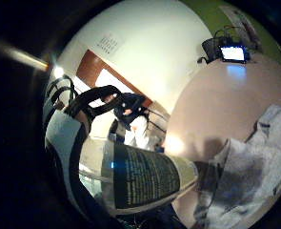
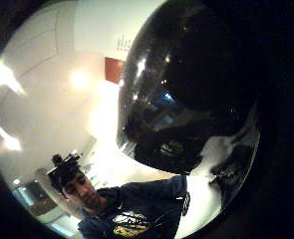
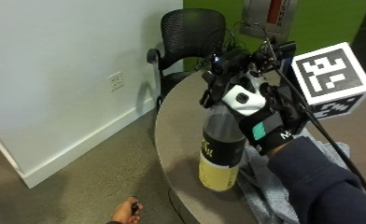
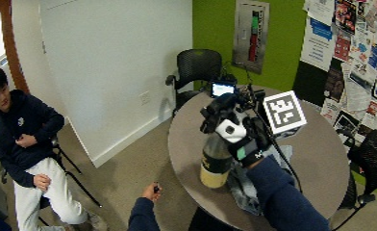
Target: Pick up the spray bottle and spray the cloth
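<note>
On the round tabletop point(image 3: 177, 126), a grey cloth point(image 3: 263, 186) lay beside the upright spray bottle point(image 3: 221, 144), whose neck the gloved right hand point(image 3: 263, 121) gripped: the pickup step seemed underway, with lifting and aiming at the cloth next.

Gloved right hand and dark sleeve

The right hand point(image 3: 263, 122) wears a black glove bearing a white plastic block, a teal patch, small white lettering and black straps; a dark navy long sleeve point(image 3: 323, 182) covers the forearm.

One spray bottle point(image 3: 221, 149), one grey cloth point(image 3: 265, 186), one round table point(image 3: 177, 126) and two black chairs point(image 3: 186, 32).
</note>
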